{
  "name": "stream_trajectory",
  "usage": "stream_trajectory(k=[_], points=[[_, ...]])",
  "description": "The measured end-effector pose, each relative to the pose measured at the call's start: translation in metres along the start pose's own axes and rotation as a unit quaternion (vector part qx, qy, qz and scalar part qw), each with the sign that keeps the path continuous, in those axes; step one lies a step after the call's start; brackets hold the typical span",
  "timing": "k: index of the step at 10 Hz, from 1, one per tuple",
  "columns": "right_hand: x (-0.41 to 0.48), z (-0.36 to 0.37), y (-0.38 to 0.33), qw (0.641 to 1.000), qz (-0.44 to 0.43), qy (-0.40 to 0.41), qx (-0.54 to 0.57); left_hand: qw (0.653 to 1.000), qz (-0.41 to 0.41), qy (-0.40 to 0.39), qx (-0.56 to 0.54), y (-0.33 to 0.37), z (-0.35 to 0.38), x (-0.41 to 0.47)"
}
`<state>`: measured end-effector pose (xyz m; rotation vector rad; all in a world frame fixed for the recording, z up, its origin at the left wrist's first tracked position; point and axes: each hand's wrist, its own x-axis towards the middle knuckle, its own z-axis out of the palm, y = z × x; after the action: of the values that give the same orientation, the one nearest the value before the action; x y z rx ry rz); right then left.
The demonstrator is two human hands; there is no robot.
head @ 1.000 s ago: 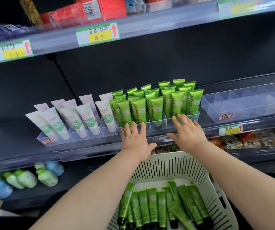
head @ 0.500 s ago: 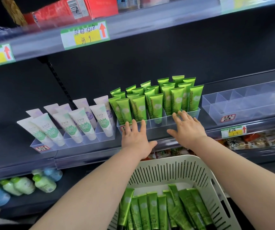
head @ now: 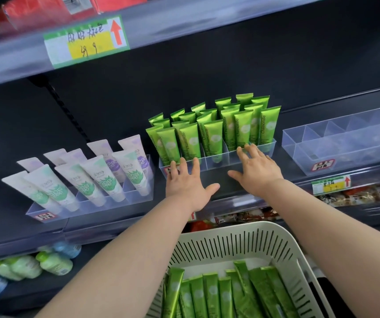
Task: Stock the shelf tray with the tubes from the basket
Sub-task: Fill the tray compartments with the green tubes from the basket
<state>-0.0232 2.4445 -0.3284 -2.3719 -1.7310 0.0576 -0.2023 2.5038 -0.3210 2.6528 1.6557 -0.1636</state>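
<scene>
We see the glossy green plastic tubes (head: 214, 138) standing in the clear plastic divider tray (head: 216, 162) on the dark shelf (head: 3, 207), long axes near upright, crimped ends up and tipped slightly back. Our left grip (head: 187, 184) and right grip (head: 259, 173) lie spread, fingers (head: 182, 165) straight against the tray's front wall, just below those tubes, pinching nothing. More green tubes (head: 212, 297) lie flat in the pale slotted plastic basket (head: 241, 228) beneath our forearms, crimped ends pointing toward the shelf
</scene>
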Motion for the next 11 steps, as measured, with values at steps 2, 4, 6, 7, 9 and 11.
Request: stream_trajectory(k=[2,4,6,7,9,11], points=[[0.019,0.002,0.002,1.0,0.007,0.0,0.005,1.0,0.001,-0.004,-0.003,-0.001,-0.002,0.019],[0.034,0.004,0.002,1.0,0.014,0.0,0.008,1.0,0.001,0.0,0.001,-0.002,-0.002,0.034],[0.044,0.003,0.004,1.0,0.017,0.002,0.016,1.0,-0.002,0.011,0.009,0.0,-0.001,0.044],[0.047,0.003,0.003,1.0,0.023,-0.004,0.016,1.0,0.0,0.015,0.007,-0.001,-0.001,0.047],[0.044,0.002,0.008,1.0,0.001,-0.029,-0.007,0.999,-0.006,-0.001,-0.037,-0.003,-0.003,0.045],[0.015,-0.011,0.032,0.998,0.009,-0.016,-0.053,0.996,-0.005,0.03,-0.089,0.01,-0.002,0.025]])
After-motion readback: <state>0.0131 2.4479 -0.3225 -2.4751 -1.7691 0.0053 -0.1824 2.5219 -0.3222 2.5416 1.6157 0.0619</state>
